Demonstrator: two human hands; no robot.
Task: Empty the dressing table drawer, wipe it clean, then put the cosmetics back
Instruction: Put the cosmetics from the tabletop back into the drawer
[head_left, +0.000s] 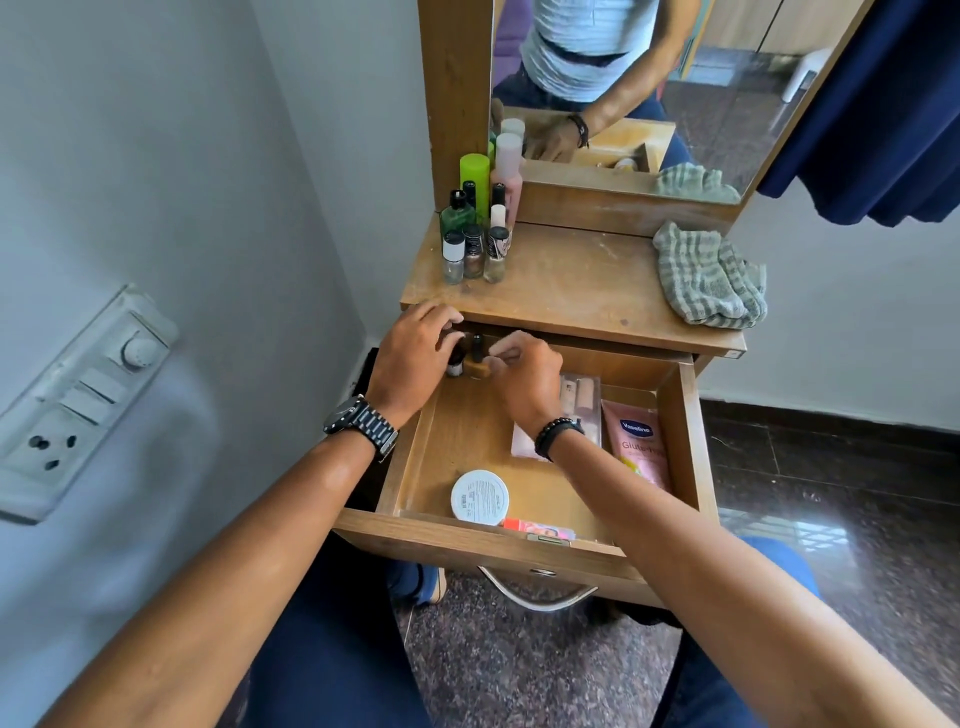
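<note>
At the centre of the frame the wooden drawer (691, 447) stands pulled out. Both hands reach into its far left corner: the left hand (415, 358) curls round a small dark bottle (456, 364), the right hand (524, 379) pinches a small amber bottle (477, 361). Lower in the drawer lie a white round tin (479, 497) and a pink tube (641, 447). On the worktop (571, 291) above, bottles (475, 234) cluster left and a striped cloth (709, 278) lies right.

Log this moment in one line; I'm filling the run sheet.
phase: emptying | left hand: grips small dark bottle | right hand: pinches amber bottle | open wooden drawer: partly full
</note>
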